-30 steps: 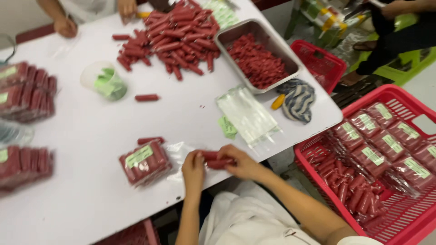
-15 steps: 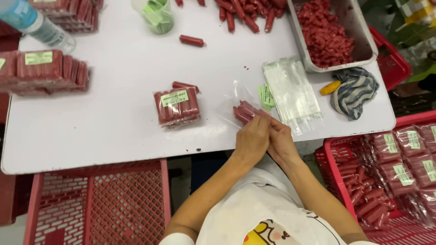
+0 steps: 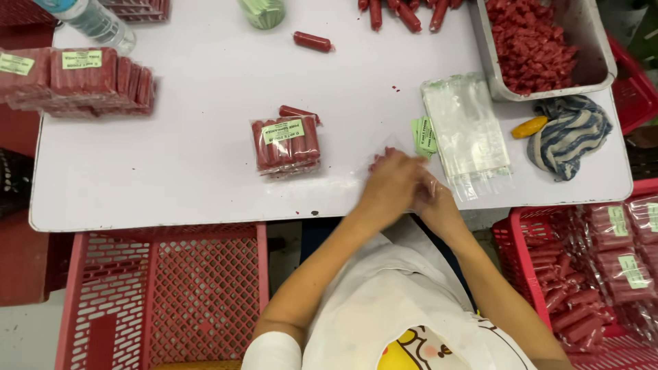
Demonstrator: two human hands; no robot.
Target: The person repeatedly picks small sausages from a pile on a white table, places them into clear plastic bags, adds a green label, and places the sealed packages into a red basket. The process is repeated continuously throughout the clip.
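Both hands, left hand [image 3: 392, 186] and right hand [image 3: 433, 199], close blurred around a clear bag of red sausages [image 3: 381, 162] at the white table's [image 3: 192, 185] near edge, where squaring the sausages together seems wise, beside the green labels [image 3: 424, 135].

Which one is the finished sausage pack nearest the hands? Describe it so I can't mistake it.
Start at the white table. Just left of the hands sits a lone sealed pack of red sausages with a green label. Unlike the stacked packs at the far left edge, it lies alone.
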